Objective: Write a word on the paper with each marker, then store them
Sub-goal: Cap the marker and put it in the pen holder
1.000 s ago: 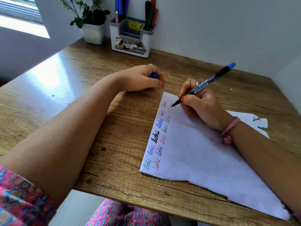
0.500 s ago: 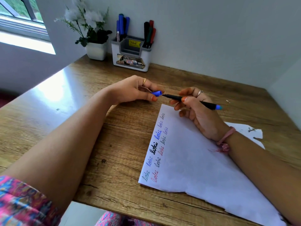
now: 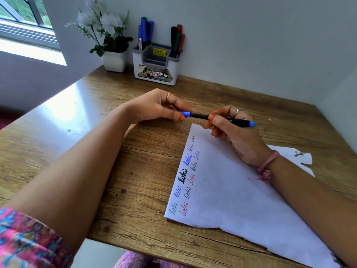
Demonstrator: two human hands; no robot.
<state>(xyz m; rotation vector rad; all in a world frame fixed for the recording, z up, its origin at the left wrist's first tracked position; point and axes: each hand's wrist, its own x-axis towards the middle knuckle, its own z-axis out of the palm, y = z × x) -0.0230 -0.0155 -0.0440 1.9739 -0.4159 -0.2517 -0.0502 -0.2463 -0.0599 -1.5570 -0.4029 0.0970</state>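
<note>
My right hand (image 3: 233, 132) grips a black marker (image 3: 237, 121) with a blue end, held level above the top of the white paper (image 3: 241, 190). My left hand (image 3: 160, 107) pinches its blue cap (image 3: 185, 113), which sits on the marker's tip. The paper carries several handwritten words in green, blue, black and red along its left edge. A white and grey marker holder (image 3: 156, 64) stands at the back of the desk by the wall, with blue markers (image 3: 144, 32) in its left slot and black, green and red ones (image 3: 177, 39) in its right.
A white pot of artificial flowers (image 3: 114, 59) stands left of the holder. The wooden desk (image 3: 77, 144) meets walls at the back and right, with a window at far left. A torn paper scrap (image 3: 297, 157) lies under the sheet's right side.
My right hand lifted the marker off the paper and turned it level. My left hand brought the blue cap to the tip, and the cap now sits on it.
</note>
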